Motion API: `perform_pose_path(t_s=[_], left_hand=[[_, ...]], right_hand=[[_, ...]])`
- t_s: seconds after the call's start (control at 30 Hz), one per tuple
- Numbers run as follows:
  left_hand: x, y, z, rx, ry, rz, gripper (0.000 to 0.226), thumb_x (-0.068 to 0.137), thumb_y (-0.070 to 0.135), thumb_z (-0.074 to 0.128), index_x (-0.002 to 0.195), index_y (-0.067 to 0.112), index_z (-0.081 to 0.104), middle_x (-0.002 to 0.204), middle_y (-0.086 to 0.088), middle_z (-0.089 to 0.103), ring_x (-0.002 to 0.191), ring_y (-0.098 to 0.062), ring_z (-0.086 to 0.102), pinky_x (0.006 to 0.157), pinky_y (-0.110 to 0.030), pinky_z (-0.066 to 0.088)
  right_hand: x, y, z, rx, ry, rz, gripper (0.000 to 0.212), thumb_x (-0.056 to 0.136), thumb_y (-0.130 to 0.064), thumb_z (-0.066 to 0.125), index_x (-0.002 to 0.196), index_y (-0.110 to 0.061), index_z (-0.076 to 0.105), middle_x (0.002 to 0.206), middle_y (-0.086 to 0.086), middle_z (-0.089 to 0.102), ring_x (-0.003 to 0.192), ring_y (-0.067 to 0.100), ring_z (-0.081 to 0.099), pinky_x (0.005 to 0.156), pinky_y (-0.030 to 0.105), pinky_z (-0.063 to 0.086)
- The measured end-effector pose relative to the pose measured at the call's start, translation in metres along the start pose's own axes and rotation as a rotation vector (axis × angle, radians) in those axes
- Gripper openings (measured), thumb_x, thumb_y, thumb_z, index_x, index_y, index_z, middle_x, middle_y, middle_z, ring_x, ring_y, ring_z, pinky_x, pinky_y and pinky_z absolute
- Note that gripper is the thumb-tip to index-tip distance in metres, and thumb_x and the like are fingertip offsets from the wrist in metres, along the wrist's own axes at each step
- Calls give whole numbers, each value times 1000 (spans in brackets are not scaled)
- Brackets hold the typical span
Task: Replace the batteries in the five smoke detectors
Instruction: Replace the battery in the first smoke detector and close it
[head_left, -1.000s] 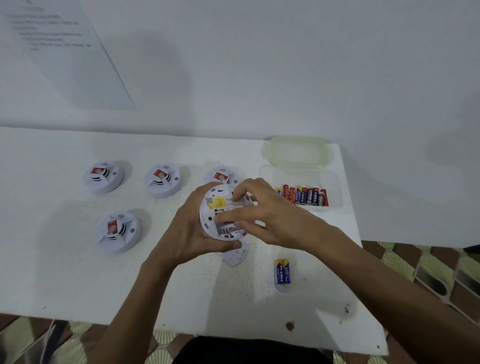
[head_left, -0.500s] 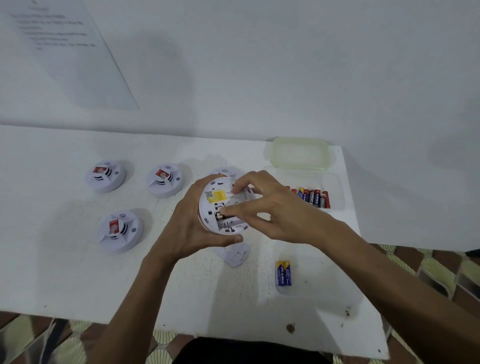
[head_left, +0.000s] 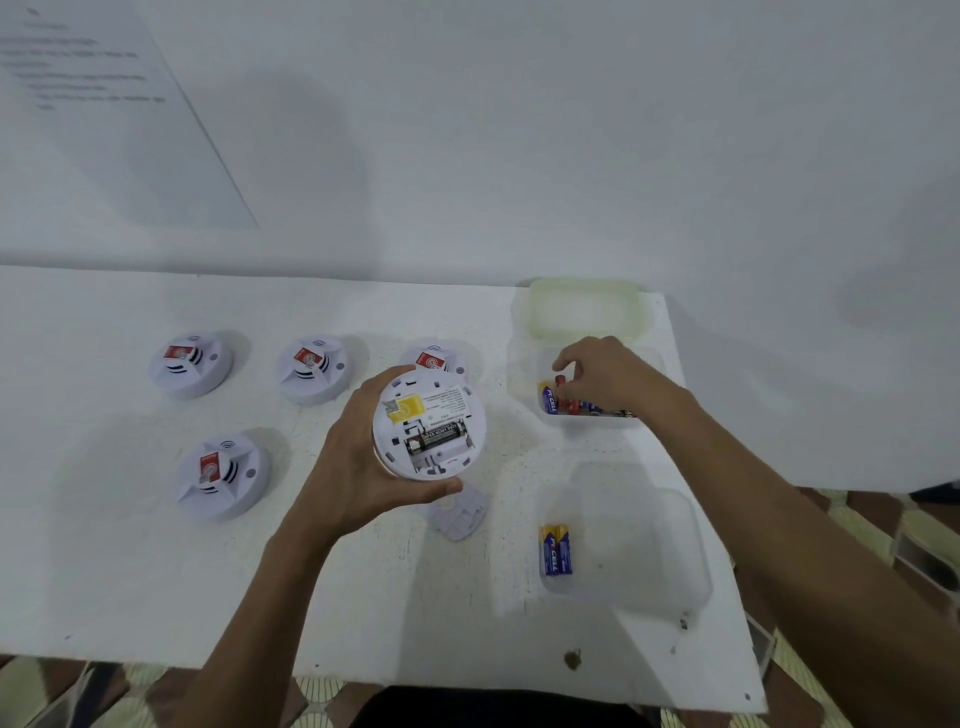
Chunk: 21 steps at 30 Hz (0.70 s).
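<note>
My left hand (head_left: 343, 467) grips a white smoke detector (head_left: 431, 421) turned underside up above the table. Its battery bay is uncovered, with one black battery (head_left: 436, 434) lying in it. My right hand (head_left: 608, 374) reaches into the clear battery box (head_left: 587, 423) at the back right, its fingertips pinched on a red battery (head_left: 560, 380). Several red and blue batteries lie in that box. Other detectors sit face up at the back (head_left: 189, 364), (head_left: 311, 369), (head_left: 434, 358) and one nearer the front left (head_left: 223, 475).
The detached white battery cover (head_left: 460, 514) lies on the table just below the held detector. Two blue batteries (head_left: 556, 550) rest in a clear shallow tray (head_left: 649, 545). The box lid (head_left: 582, 306) lies by the wall. The table's right edge is close.
My right hand has left the held detector's battery bay and moved right into the battery box. A black battery now shows in the bay. My left hand still holds the detector.
</note>
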<state>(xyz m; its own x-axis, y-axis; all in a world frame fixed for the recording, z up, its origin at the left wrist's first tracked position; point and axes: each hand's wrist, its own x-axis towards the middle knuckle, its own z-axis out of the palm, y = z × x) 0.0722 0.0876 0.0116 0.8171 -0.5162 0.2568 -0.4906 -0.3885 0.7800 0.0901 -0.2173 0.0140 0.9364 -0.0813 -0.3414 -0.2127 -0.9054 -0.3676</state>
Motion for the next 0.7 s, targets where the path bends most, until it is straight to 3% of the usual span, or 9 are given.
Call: perform_pose_path(t_s=[0.1, 0.2, 0.3, 0.47, 0.57, 0.7], left_hand=[[-1, -1, 0, -2, -6, -15, 98, 52, 60, 81, 134, 51, 28, 134, 22, 44, 122, -7, 48, 100, -40, 47], [-1, 0, -1, -22, 1, -28, 97, 53, 64, 78, 134, 51, 28, 132, 35, 39, 122, -1, 47, 100, -28, 45], [-2, -2, -1, -29, 11, -28, 97, 54, 67, 76, 135, 45, 29, 130, 38, 39, 121, 3, 47, 99, -17, 42], [-4, -5, -3, -12, 17, -58, 100, 51, 69, 76, 135, 45, 28, 128, 38, 40, 120, 4, 47, 97, -15, 42], [-3, -3, -3, -21, 23, -53, 100, 51, 70, 76, 135, 44, 28, 128, 38, 40, 119, 4, 47, 97, -14, 42], [-1, 0, -2, -29, 39, -30, 97, 53, 69, 75, 134, 44, 29, 128, 39, 39, 119, 6, 47, 96, -10, 40]], right_hand=[[13, -1, 17, -32, -22, 28, 48, 84, -28, 71, 129, -19, 60, 132, 4, 57, 112, 22, 58, 90, 30, 48], [22, 0, 26, -69, -42, 12, 32, 79, -26, 73, 109, -17, 70, 113, 4, 67, 94, 22, 65, 84, 38, 56], [23, 3, 31, -25, -37, -8, 21, 81, -22, 73, 99, -16, 66, 100, 2, 65, 87, 23, 64, 80, 38, 57], [17, 11, 34, 189, 33, -48, 18, 83, -13, 73, 91, -20, 59, 89, 4, 66, 74, 22, 61, 72, 35, 54], [7, 11, 30, 320, 113, -53, 15, 85, -11, 71, 91, -20, 60, 91, 2, 66, 74, 21, 65, 65, 30, 56], [-17, -2, 20, 603, 378, -40, 18, 84, -18, 74, 97, -21, 62, 87, -1, 69, 78, 14, 66, 67, 24, 52]])
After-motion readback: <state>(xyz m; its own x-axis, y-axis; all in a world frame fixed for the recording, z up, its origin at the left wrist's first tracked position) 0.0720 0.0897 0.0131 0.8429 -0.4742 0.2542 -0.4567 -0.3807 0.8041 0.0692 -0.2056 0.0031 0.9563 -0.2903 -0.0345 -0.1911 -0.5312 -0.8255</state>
